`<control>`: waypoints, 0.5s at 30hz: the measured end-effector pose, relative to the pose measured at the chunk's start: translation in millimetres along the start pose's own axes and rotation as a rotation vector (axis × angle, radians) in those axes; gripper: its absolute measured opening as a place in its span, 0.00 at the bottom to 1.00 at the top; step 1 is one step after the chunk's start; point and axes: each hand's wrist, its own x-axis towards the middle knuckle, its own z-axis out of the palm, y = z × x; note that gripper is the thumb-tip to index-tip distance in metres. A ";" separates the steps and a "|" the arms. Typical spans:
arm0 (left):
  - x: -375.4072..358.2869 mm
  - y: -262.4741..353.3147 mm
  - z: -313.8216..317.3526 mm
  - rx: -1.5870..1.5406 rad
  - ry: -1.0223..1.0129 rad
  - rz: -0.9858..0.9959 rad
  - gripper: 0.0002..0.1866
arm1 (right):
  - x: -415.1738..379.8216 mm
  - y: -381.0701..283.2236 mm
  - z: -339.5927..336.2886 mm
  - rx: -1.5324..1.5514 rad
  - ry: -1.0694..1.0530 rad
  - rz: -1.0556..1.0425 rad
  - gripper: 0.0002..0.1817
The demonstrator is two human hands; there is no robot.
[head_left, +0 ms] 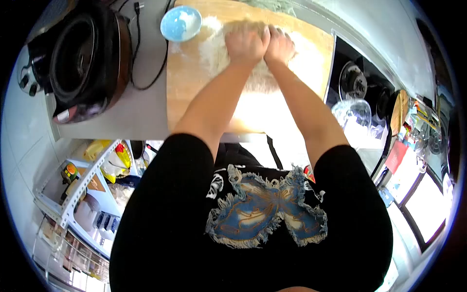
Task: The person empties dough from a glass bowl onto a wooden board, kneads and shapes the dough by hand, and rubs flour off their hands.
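My left hand (pixel 244 45) and my right hand (pixel 280 47) press down side by side, thumbs nearly touching, near the far part of a wooden board (pixel 187 97). Both hands have their fingers curled over a pale mass that looks like dough (pixel 262 80). Much of it is hidden under my hands and forearms, and glare washes out the near part of the board. Loose white flour (pixel 210 48) is scattered left of my left hand. At the board's far left corner sits a light blue bowl (pixel 181 23) with some flour inside.
A black electric cooking pan (pixel 80 63) stands left on the counter (pixel 146 104), with a black cable (pixel 137 63) beside it. Right of the board are a dark stove (pixel 352 80) and a clear glass bowl (pixel 352 117). A white shelf (pixel 92 170) with packages is below left.
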 end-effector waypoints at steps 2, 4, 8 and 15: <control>-1.3 -3.0 24.1 0.023 -0.179 -0.054 0.23 | 7.8 4.1 2.8 0.044 -0.116 0.041 0.27; 5.5 -2.2 44.0 0.099 0.248 -0.099 0.32 | 20.7 0.3 -33.6 0.438 -0.434 0.266 0.31; -25.9 13.6 -14.6 0.012 -0.234 0.099 0.32 | 32.2 10.4 -49.6 0.150 -0.796 0.058 0.32; -137.3 9.7 -47.1 -0.030 0.122 0.034 0.22 | -103.3 -12.5 -101.6 -0.229 -0.449 -0.190 0.19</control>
